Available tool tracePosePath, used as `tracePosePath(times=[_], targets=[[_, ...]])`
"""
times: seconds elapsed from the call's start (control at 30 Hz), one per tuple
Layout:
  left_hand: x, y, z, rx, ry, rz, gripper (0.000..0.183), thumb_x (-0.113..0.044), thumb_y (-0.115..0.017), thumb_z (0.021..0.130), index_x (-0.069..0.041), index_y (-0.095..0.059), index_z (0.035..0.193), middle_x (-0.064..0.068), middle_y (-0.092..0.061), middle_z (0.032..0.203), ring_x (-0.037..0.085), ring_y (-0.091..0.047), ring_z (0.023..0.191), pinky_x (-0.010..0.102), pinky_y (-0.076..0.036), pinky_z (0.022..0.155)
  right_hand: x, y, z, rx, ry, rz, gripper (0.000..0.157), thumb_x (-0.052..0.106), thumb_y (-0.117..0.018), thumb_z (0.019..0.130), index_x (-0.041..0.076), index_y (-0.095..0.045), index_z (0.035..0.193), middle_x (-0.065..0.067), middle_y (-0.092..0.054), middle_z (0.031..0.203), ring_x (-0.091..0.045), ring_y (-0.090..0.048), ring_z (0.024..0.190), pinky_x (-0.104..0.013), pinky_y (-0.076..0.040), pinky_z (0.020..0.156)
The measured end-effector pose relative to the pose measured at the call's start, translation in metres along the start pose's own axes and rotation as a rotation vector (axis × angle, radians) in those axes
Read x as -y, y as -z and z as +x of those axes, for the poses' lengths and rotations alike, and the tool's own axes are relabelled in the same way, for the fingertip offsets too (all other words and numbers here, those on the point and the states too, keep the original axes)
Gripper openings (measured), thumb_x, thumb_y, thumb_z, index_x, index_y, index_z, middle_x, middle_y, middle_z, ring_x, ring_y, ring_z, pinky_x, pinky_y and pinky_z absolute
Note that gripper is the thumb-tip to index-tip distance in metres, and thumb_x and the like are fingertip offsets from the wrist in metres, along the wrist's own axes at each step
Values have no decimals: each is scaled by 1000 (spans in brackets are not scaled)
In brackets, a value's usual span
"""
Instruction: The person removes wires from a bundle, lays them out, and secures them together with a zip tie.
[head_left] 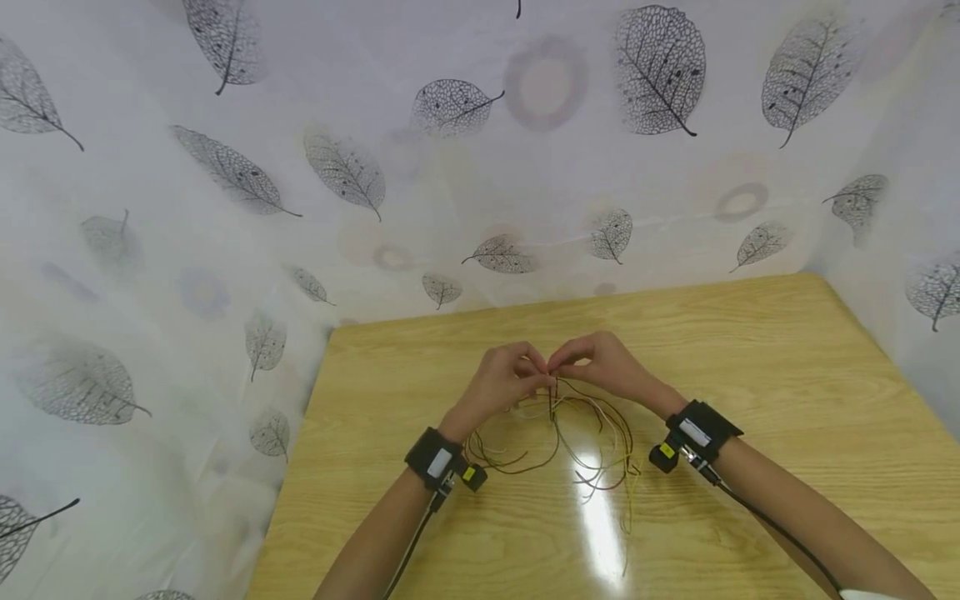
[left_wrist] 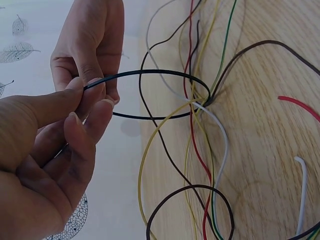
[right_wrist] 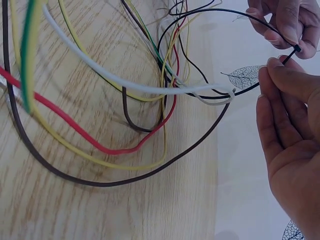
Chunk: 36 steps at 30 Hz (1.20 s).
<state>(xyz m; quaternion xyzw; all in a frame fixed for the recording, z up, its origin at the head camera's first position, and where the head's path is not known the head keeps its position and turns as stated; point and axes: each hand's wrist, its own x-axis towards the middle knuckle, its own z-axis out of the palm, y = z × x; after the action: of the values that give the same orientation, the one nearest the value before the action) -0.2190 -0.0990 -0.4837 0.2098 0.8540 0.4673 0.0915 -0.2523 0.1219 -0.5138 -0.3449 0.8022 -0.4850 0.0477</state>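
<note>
Above the table, a thin black cable tie (left_wrist: 155,71) forms a wide loop around a bundle of loose coloured wires (right_wrist: 172,75). My left hand (head_left: 504,382) pinches it between thumb and forefinger, beside a small block-like head (right_wrist: 297,48). Close against that, my right hand (head_left: 609,364) pinches the tie between thumb and fingertips, its other fingers loosely bent. The fingertips of both hands nearly meet. Red, white, yellow, brown and green-yellow wires spread from the bundle onto the tabletop. Fingers partly hide the tie where it is held.
The wires fan out over the wooden table (head_left: 750,375) toward its front. Behind and beside it hangs a pale curtain (head_left: 480,183) with leaf prints. Each wrist wears a black strap (head_left: 431,458) with a small camera and a cable running along the forearm.
</note>
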Motion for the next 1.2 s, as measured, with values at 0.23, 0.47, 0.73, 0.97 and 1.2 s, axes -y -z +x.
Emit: tracePosePath(times=[0.23, 0.47, 0.73, 0.97, 1.2], targets=[[2, 0, 1, 5, 5, 20, 15, -23, -75, 86, -15, -64, 92, 6, -77, 81, 8, -65, 52, 20, -47, 35, 4, -1, 0, -10, -3, 23, 15, 9, -73, 87, 18, -77, 98, 5, -76, 98, -12, -69, 93, -44, -55, 86], [6, -1, 5, 1, 54, -12, 16, -24, -75, 86, -16, -63, 92, 8, -77, 80, 20, -67, 51, 20, -45, 33, 6, -3, -1, -26, 13, -8, 14, 15, -73, 88, 19, -75, 101, 7, -75, 97, -10, -69, 92, -45, -54, 86], [10, -2, 8, -8, 83, 42, 17, -24, -74, 88, -16, -60, 95, 2, -77, 80, 13, -67, 50, 20, -48, 35, 12, -3, -1, -46, 115, -73, 16, 20, -73, 88, 21, -74, 104, 9, -74, 97, -9, -68, 91, -47, -55, 81], [10, -3, 10, -16, 36, 37, 16, -23, -72, 90, -19, -59, 98, -3, -77, 80, 5, -67, 49, 18, -46, 35, 16, -3, 2, -120, 260, -195, 11, 14, -77, 84, 16, -78, 95, 5, -74, 97, -10, -68, 89, -36, -57, 73], [9, -3, 12, -51, -12, 31, 15, -26, -71, 90, -19, -65, 101, 1, -77, 80, 5, -64, 43, 17, -41, 32, 18, -4, 5, -229, 352, -346, 12, 7, -80, 78, 11, -76, 89, -5, -55, 99, -15, -53, 90, -35, -51, 70]])
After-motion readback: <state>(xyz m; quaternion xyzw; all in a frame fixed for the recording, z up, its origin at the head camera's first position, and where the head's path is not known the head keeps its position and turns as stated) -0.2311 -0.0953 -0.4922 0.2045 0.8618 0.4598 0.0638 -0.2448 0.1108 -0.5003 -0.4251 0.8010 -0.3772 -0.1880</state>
